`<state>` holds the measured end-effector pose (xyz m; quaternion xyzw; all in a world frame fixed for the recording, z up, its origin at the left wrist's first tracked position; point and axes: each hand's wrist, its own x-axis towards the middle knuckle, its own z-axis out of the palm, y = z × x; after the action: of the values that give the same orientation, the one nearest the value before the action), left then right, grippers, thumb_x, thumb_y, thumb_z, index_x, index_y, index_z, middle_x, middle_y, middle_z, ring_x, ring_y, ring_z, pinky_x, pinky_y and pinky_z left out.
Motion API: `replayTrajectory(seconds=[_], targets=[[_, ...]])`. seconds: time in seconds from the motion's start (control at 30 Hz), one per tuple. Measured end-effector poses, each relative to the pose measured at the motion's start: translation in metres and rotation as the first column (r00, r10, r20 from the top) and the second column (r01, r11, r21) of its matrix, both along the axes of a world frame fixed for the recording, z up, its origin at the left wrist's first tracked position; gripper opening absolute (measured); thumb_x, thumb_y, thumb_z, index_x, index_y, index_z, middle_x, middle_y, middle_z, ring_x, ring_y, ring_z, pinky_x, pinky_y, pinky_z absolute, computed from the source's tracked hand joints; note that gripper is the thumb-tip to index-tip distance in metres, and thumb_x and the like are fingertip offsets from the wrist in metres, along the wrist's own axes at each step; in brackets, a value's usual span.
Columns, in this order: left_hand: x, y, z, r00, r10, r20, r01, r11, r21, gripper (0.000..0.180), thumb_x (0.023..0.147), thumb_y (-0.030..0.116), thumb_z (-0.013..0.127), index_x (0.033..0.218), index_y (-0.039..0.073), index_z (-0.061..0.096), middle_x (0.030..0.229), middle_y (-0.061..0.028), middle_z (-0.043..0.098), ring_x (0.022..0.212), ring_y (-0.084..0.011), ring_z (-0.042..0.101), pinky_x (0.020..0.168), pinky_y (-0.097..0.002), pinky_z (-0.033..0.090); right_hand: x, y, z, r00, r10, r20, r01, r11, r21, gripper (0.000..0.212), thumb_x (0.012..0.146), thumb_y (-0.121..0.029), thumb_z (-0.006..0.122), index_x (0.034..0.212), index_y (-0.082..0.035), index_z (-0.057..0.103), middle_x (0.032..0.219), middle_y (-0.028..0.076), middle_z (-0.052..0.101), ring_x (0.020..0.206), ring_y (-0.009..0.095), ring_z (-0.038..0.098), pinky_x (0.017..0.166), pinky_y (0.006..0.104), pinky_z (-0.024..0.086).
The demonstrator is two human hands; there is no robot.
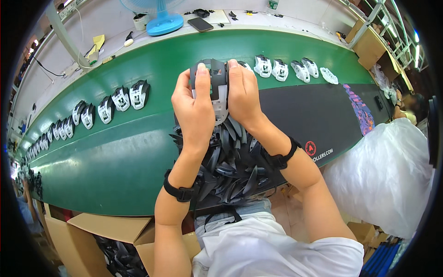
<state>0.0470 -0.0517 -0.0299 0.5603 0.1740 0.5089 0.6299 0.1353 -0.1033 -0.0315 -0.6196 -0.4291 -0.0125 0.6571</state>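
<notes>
Both my hands hold one black-and-white plastic shell (221, 96) above the bench, its black part at the top and the white part below. My left hand (196, 106) closes on its left side, thumb along the black surface. On the opposite side my right hand (244, 97) grips it, thumb pointing up near the top edge. Beneath my wrists lies a heap of curved black plastic pieces (226, 168), partly hidden by my forearms. Similar shells (121, 98) stand in a long row to the left, and several more (280, 70) at the right.
A black mat (300, 115) covers part of the green bench (110, 161). A blue fan (164, 23) and phone (200, 24) occupy the back ledge. Cardboard box (110, 226) with black parts sits lower left; a large plastic bag (383, 175) bulges at right. Another person (408, 108) is far right.
</notes>
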Motion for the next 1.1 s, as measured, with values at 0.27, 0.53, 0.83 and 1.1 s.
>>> replayTrajectory(seconds=[0.27, 0.53, 0.83, 1.1], targets=[[0.001, -0.008, 0.005, 0.998, -0.051, 0.048, 0.041, 0.98, 0.194, 0.027, 0.092, 0.023, 0.06, 0.099, -0.003, 0.06, 0.075, -0.0058, 0.065, 0.067, -0.0076, 0.059, 0.059, -0.0215, 0.046, 0.012, -0.014, 0.023, 0.428, 0.358, -0.83, -0.45, 0.881, 0.148, 0.02, 0.091, -0.026, 0.046, 0.087, -0.01, 0.058, 0.081, 0.002, 0.058, 0.072, 0.013, 0.056, 0.065, 0.0308, 0.047], [0.013, -0.024, -0.003, 0.985, 0.171, 0.028, -0.173, 0.959, 0.223, 0.033, 0.086, 0.027, 0.067, 0.099, -0.002, 0.059, 0.071, -0.0106, 0.065, 0.064, -0.0146, 0.063, 0.06, -0.0262, 0.049, -0.004, -0.006, 0.006, 0.493, 0.321, -0.809, -0.098, 0.944, 0.315, 0.022, 0.089, -0.024, 0.045, 0.082, -0.008, 0.057, 0.076, 0.002, 0.057, 0.065, 0.015, 0.056, 0.059, 0.0301, 0.048], [0.023, 0.003, -0.006, 0.975, -0.142, 0.172, 0.192, 0.924, -0.329, 0.028, 0.095, 0.03, 0.055, 0.094, 0.002, 0.06, 0.08, -0.0027, 0.061, 0.063, -0.0077, 0.056, 0.056, -0.0221, 0.045, 0.015, -0.019, 0.014, 0.508, 0.274, -0.817, -0.347, 0.933, 0.097, 0.038, 0.093, -0.039, 0.041, 0.092, -0.007, 0.062, 0.084, 0.004, 0.062, 0.072, 0.014, 0.058, 0.065, 0.0294, 0.048], [-0.002, 0.155, -0.04, 0.965, -0.035, -0.26, -0.034, 0.966, -0.255, 0.036, 0.08, 0.034, 0.071, 0.095, 0.004, 0.058, 0.077, -0.0021, 0.06, 0.061, -0.0101, 0.055, 0.051, -0.024, 0.041, 0.007, -0.166, 0.007, 0.86, 0.475, 0.186, -0.254, 0.715, -0.652, 0.037, 0.079, -0.028, 0.068, 0.11, -0.009, 0.063, 0.108, 0.01, 0.061, 0.101, 0.022, 0.057, 0.086, 0.0353, 0.045]])
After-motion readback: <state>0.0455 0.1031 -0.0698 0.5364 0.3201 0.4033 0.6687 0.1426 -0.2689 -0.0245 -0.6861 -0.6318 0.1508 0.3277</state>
